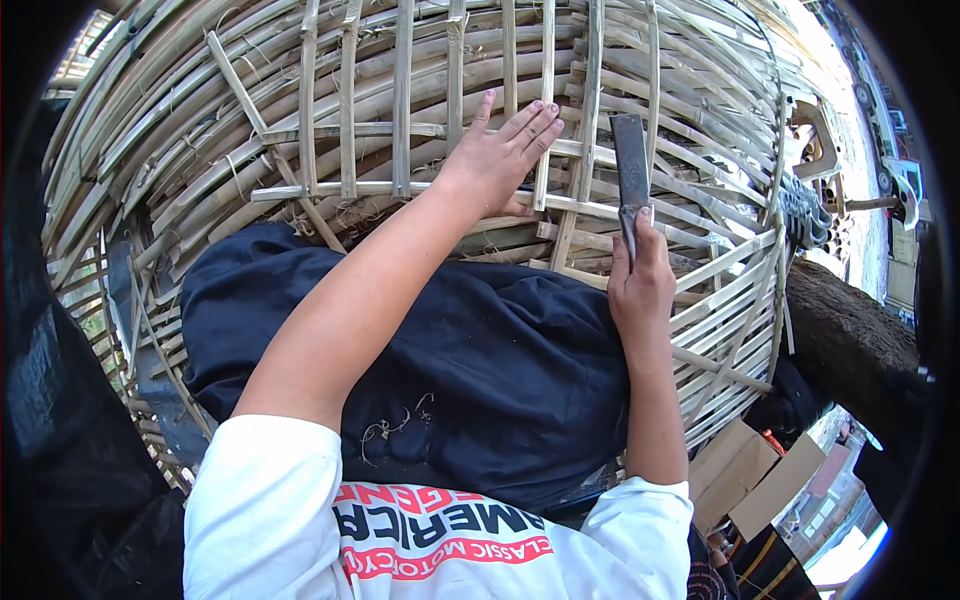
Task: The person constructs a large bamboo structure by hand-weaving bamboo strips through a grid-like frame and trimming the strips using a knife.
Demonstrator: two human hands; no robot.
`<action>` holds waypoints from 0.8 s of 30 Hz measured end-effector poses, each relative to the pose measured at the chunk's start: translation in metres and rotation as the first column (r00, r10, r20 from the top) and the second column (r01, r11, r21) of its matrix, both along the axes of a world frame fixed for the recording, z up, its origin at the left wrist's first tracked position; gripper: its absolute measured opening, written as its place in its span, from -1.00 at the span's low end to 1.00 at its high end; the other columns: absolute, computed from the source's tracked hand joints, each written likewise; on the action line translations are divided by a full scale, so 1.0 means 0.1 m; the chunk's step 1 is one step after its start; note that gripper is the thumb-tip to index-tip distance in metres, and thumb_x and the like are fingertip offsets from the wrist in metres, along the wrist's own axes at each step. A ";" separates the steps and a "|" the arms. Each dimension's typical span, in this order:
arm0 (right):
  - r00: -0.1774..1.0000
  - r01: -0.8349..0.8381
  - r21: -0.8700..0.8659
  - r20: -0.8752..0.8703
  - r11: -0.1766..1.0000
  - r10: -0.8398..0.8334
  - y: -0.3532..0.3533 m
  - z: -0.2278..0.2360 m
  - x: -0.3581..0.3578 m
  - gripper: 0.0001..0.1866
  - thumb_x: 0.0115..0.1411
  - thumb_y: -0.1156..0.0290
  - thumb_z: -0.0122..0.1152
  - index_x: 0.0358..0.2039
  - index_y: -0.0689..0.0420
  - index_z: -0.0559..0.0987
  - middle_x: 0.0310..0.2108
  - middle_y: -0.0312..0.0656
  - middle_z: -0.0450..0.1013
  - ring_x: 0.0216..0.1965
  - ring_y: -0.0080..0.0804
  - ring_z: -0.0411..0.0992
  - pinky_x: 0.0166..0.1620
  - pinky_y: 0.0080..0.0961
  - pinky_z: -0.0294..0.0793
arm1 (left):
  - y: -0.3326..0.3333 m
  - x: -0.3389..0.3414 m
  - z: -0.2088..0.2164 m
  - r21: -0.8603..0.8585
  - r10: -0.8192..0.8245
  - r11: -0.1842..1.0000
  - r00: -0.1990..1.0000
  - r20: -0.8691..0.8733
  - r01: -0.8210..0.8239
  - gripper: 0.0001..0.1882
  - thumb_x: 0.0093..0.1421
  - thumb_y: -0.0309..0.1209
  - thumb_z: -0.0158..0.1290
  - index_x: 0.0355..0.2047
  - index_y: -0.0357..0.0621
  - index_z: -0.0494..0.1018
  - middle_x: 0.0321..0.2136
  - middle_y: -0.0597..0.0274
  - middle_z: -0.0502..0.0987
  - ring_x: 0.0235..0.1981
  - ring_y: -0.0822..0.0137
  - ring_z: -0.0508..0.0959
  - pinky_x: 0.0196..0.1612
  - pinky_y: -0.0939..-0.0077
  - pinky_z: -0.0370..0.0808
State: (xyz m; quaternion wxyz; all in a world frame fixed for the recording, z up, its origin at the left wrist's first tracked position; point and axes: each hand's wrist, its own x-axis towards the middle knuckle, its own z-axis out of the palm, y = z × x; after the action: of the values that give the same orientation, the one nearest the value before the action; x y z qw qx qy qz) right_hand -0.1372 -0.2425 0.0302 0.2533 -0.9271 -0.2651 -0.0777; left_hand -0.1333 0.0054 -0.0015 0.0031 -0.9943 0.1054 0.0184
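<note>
My left hand [500,155] lies over the woven bamboo frame [400,120], its fingers stretched out and spread across a narrow upright bamboo strip [548,60]. Its thumb, partly hidden, is near a crosswise strip [425,187]. To the right, my right hand [642,275] is closed around the lower end of a knife [631,160] with a broad, dark, square-ended metal blade. The blade points away from me, over the slats. My palm and fingers cover most of its grip.
Dark cloth [480,350] covers my lap, with thin fibre shavings [400,425] on it. At right are a bundle of cord [803,212], a thick dark log [850,325] and an open cardboard box [735,470]. Black sheeting [60,470] hangs at left.
</note>
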 end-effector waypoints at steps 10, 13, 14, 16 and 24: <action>0.988 -0.066 -0.325 -0.155 0.943 0.016 0.00 -0.22 0.08 -0.53 0.25 0.37 0.13 0.17 0.04 0.31 -0.33 0.03 0.41 -0.39 0.13 0.49 -0.38 -0.03 0.48 | -0.04 0.02 -0.09 0.013 -0.034 0.999 0.998 0.051 0.034 0.30 -0.15 0.26 0.25 0.43 -0.01 -0.19 0.43 0.28 -0.09 0.44 0.34 -0.09 0.40 -0.22 -0.22; 0.996 -0.021 -0.069 -0.084 0.997 0.015 0.06 0.02 -0.04 -0.54 0.26 0.34 0.11 0.16 0.05 0.31 -0.36 0.04 0.40 -0.39 0.14 0.49 -0.37 -0.04 0.48 | -0.01 0.01 -0.07 0.029 -0.012 1.000 0.999 0.035 0.011 0.29 -0.15 0.27 0.25 0.42 -0.02 -0.19 0.43 0.28 -0.08 0.44 0.34 -0.08 0.40 -0.21 -0.23; 1.000 -0.020 0.045 0.001 0.999 0.019 0.03 -0.14 -0.03 -0.54 0.26 0.34 0.12 0.16 0.05 0.32 -0.39 0.03 0.40 -0.40 0.14 0.49 -0.36 -0.04 0.48 | 0.00 0.02 -0.06 0.033 -0.012 0.999 0.998 0.054 0.011 0.29 -0.15 0.27 0.25 0.43 -0.01 -0.19 0.43 0.28 -0.08 0.44 0.34 -0.08 0.41 -0.21 -0.23; 0.998 -0.011 -0.129 -0.071 0.992 0.002 -0.06 -0.22 0.06 -0.54 0.26 0.34 0.12 0.16 0.04 0.32 -0.38 0.03 0.40 -0.41 0.14 0.48 -0.36 -0.04 0.48 | -0.03 0.08 -0.06 0.011 -0.034 0.999 0.996 0.082 0.033 0.30 -0.15 0.26 0.25 0.43 0.00 -0.19 0.43 0.29 -0.09 0.44 0.34 -0.08 0.41 -0.21 -0.23; 0.985 -0.031 -0.295 -0.172 0.955 -0.022 -0.03 -0.10 0.04 -0.55 0.27 0.32 0.07 0.16 0.03 0.27 -0.36 0.09 0.41 -0.43 0.19 0.48 -0.38 0.03 0.48 | -0.05 0.05 -0.01 0.063 -0.001 0.998 1.000 0.012 0.001 0.31 -0.16 0.30 0.23 0.43 -0.02 -0.21 0.44 0.29 -0.11 0.45 0.36 -0.10 0.41 -0.18 -0.23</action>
State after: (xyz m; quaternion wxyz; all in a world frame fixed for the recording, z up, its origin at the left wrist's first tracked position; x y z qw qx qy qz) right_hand -0.1327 -0.2460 0.0201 0.1335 -0.9572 -0.2529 0.0445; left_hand -0.1283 0.0007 -0.0028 0.0352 -0.9937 0.1053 0.0155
